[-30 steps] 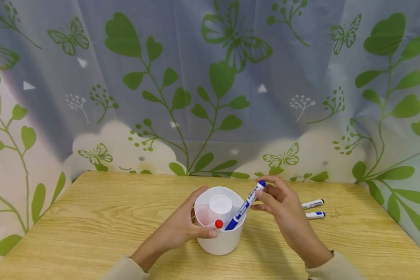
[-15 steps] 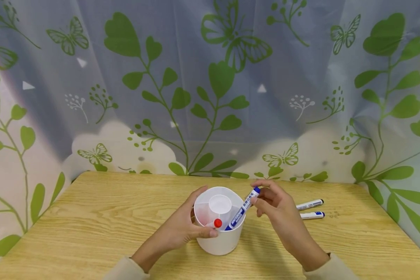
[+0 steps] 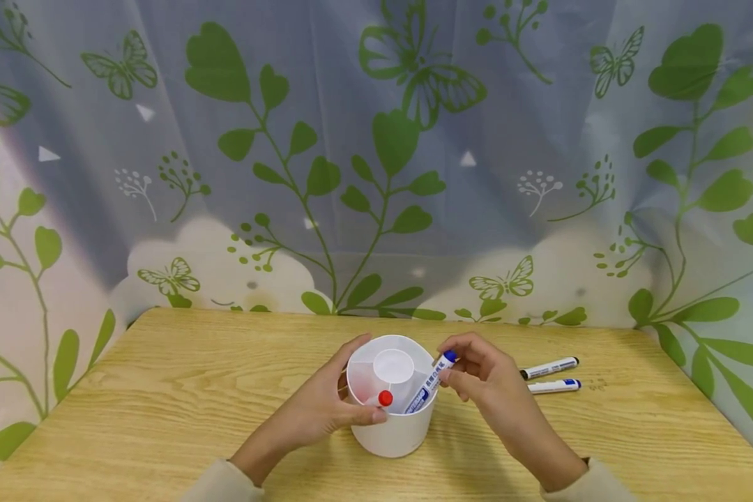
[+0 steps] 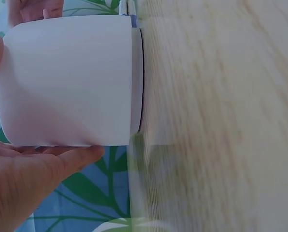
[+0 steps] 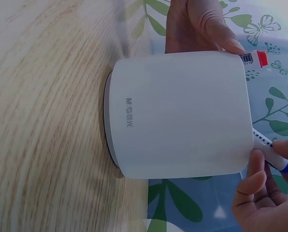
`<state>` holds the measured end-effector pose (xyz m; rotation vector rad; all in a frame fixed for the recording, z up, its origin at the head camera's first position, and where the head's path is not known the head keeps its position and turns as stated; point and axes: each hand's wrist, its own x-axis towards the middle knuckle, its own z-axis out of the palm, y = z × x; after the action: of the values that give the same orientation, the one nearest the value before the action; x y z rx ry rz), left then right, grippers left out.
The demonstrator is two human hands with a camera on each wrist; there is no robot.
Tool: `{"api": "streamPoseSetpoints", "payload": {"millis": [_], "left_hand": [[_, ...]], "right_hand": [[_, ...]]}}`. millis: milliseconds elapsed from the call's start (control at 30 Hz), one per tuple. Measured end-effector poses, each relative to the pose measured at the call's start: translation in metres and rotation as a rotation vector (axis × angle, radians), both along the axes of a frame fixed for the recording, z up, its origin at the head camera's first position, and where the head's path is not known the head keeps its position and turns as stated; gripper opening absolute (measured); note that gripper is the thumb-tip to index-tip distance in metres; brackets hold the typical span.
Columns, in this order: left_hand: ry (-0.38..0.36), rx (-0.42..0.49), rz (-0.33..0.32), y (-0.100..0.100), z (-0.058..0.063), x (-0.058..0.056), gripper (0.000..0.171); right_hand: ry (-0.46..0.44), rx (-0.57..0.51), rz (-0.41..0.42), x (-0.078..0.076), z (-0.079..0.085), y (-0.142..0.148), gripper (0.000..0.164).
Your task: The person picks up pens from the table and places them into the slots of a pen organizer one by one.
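Note:
A white round pen holder (image 3: 392,438) with inner compartments stands upright on the table. My left hand (image 3: 316,410) grips its left side, thumb at the front rim and fingers behind. A red-capped marker (image 3: 385,398) leans in the front left compartment, close to that thumb. On the right, my right hand (image 3: 494,392) pinches a blue whiteboard marker (image 3: 434,382) near its blue end. The marker slants over the right rim, its lower end inside the holder and hidden. In the right wrist view, the fingers touch the blue marker (image 5: 272,155) just above the rim.
Two more markers, one with black ends (image 3: 551,368) and one with a blue end (image 3: 555,386), lie on the wooden table (image 3: 194,376) right of my right hand. A leaf-patterned curtain (image 3: 351,160) hangs along the table's back edge.
My right hand has moved down and left, sliding the blue whiteboard marker deeper into the pen holder. My left hand keeps its grip, and the holder has hardly moved.

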<state>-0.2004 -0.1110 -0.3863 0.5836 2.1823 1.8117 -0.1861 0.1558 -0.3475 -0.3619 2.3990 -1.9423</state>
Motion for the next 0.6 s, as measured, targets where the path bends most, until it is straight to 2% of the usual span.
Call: {"api": "streamPoseSetpoints", "payload": {"millis": [600], "left_hand": [[-0.045,0.005,-0.023,-0.0024,0.0037,0.0000,0.107]], "right_hand": [[0.018,0.059,0.068,0.0017,-0.0052,-0.0017,0.026]]}}
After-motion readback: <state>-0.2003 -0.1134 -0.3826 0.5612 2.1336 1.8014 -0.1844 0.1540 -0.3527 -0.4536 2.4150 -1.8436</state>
